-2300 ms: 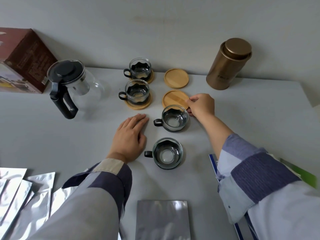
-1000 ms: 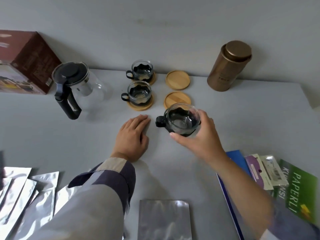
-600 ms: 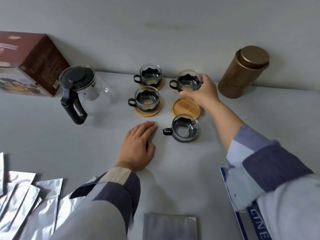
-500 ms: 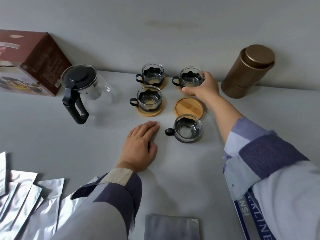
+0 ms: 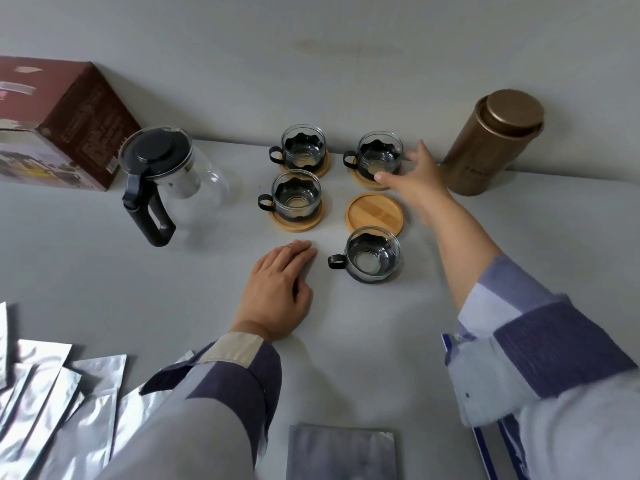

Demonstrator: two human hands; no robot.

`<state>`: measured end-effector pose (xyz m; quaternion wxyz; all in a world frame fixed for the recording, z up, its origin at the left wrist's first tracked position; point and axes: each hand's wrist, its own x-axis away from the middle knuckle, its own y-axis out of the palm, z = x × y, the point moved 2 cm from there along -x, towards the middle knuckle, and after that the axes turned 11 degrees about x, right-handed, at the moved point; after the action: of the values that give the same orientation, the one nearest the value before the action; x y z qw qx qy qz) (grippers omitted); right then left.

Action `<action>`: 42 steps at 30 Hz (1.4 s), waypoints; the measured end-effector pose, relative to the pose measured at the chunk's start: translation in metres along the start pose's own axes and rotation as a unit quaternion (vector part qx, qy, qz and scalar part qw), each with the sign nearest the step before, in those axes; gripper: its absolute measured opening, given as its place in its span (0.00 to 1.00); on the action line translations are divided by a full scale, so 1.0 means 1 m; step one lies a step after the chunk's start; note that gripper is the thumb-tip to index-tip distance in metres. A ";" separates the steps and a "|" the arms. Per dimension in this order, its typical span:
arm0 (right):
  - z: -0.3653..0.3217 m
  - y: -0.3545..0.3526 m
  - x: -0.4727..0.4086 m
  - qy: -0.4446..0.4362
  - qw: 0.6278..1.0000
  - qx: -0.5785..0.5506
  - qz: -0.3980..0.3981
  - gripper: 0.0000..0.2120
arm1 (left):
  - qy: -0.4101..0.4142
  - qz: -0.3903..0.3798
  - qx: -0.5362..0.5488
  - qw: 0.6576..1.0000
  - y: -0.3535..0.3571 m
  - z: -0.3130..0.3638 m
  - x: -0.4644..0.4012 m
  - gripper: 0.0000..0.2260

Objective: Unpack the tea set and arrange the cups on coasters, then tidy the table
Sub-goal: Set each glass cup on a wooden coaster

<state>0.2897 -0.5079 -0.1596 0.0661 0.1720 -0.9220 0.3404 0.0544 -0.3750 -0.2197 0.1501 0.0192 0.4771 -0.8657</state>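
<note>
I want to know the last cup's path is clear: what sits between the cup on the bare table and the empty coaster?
Nothing. In the head view the cup stands right in front of the empty coaster, its rim overlapping the coaster's near edge.

The cups (image 5: 373, 258) are clear glossy glass in matt black plastic holders, on smooth pale wood coasters (image 5: 375, 214). The canister (image 5: 491, 142) looks like satin bronze metal. The pouches (image 5: 52, 403) are shiny crinkled foil; the surface (image 5: 104, 271) is matt grey.

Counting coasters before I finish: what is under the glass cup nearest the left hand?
Only bare table shows around the near cup; no coaster rim visible. The empty coaster lies just behind it. The spot directly beneath its base is covered.
</note>
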 end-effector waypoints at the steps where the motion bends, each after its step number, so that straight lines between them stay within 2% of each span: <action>1: 0.000 -0.004 0.011 -0.004 1.000 -0.001 -0.011 0.43 | 0.000 0.000 0.000 1.000 0.000 0.000 -0.001 0.24; 3: 0.005 -0.011 0.038 -0.005 0.999 -0.016 -0.033 0.33 | -0.001 -0.003 -0.001 1.000 0.003 0.000 -0.004 0.24; 7: 0.034 -0.011 0.082 -0.007 0.997 -0.070 -0.039 0.25 | -0.002 -0.009 -0.002 1.000 0.011 0.002 -0.016 0.24; 11: 0.068 0.017 0.116 0.011 0.994 -0.109 -0.004 0.31 | -0.001 -0.005 -0.004 1.000 0.013 0.000 -0.015 0.24; 15: 0.078 0.047 0.137 -0.053 0.995 0.038 0.080 0.40 | 0.002 -0.001 0.003 1.000 0.013 0.001 -0.016 0.24; 18: 0.068 0.061 0.141 -0.031 0.983 0.101 0.152 0.46 | 0.001 -0.005 -0.001 1.000 0.013 0.001 -0.015 0.24; 24: 0.065 0.071 0.135 -0.016 0.959 0.135 0.249 0.40 | 0.001 -0.003 -0.003 1.000 0.012 0.002 -0.016 0.24; 36: 0.038 0.037 0.084 -0.034 0.975 0.092 0.202 0.38 | -0.009 -0.019 -0.007 1.000 0.013 0.000 -0.016 0.24; 42: 0.039 0.039 0.062 -0.030 0.975 0.113 0.189 0.38 | -0.008 -0.017 -0.004 1.000 0.014 -0.002 -0.016 0.24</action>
<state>0.2172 -0.5222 -0.1977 -0.0469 0.0113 -0.8951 0.4432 0.0731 -0.3759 -0.2295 0.1392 0.0040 0.4794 -0.8665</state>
